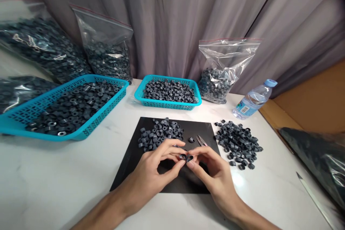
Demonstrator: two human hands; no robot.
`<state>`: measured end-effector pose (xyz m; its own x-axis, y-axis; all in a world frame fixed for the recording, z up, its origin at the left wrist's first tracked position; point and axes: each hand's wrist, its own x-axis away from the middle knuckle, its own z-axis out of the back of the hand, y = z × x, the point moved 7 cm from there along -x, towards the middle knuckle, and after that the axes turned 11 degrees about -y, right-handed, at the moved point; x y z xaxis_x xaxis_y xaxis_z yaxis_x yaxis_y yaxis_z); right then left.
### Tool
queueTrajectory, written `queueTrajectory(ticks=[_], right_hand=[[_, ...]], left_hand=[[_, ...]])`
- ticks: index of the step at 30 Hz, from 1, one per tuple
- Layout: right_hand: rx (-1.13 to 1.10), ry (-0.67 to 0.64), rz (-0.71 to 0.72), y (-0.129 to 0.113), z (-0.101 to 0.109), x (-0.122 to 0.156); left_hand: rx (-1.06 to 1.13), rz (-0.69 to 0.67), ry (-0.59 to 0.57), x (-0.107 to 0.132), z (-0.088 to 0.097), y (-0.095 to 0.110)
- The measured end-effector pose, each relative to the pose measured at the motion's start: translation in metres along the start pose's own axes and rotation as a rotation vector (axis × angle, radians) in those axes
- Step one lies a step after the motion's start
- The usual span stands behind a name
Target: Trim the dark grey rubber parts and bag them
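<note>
Head view: a white table (54,179) with a grey curtain (167,25) behind it; from left to right:
Far-left bag: a large clear bag (48,48) full of small dark parts, leaning behind the big basket
Big basket: turquoise big basket (87,130), perforated, holding many dark rings
Second bag: a clear zip bag (109,55), upright behind that basket, partly filled
Black mat: a flat black mat (128,172) before the person, bearing a mat heap (161,134) of dark rings
Small basket: turquoise small basket (167,105) beyond the mat, filled with similar parts
Left hand: the left hand (155,169) pinches a left ring (182,156) between thumb and fingertips, above the mat, index finger raised
Right hand: the right hand (214,169) pinches a right ring (190,158) between thumb and fingers, just beside the other; cannot tell if the rings touch
Mat, beyond the hands: a single ring (191,139), then a pointed metal tool (201,141), partly hidden
Right bag: a zip bag (215,82) of parts, upright
Right heap: a loose heap (239,145) of rings, mostly on the table beside the mat
Bottle: a clear bottle (253,100), blue-capped, tilted in view
Far right: a dark bag (320,158) near brown cardboard (309,97)
</note>
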<state>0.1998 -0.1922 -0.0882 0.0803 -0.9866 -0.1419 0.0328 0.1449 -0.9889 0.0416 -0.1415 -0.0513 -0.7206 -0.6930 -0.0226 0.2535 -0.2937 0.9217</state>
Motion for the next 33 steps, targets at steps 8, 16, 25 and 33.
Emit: queueTrajectory(ticks=[8, 16, 25, 33], right_hand=[[0.008, 0.004, 0.014, -0.0030, 0.0003, 0.0005], [-0.021, 0.024, 0.015, -0.0030, 0.0019, 0.0007], [-0.017, 0.035, 0.003, -0.0009, 0.0019, 0.0016], [0.002, 0.034, 0.015, 0.0009, 0.0020, 0.0027]], left_hand=[[0.069, 0.015, 0.033, 0.0000, -0.0001, -0.0014], [-0.010, 0.007, 0.052, 0.0000, 0.0032, -0.0031], [-0.081, -0.033, 0.091, 0.0004, 0.0064, -0.0002], [-0.135, 0.022, 0.074, 0.0046, 0.0049, -0.0020]])
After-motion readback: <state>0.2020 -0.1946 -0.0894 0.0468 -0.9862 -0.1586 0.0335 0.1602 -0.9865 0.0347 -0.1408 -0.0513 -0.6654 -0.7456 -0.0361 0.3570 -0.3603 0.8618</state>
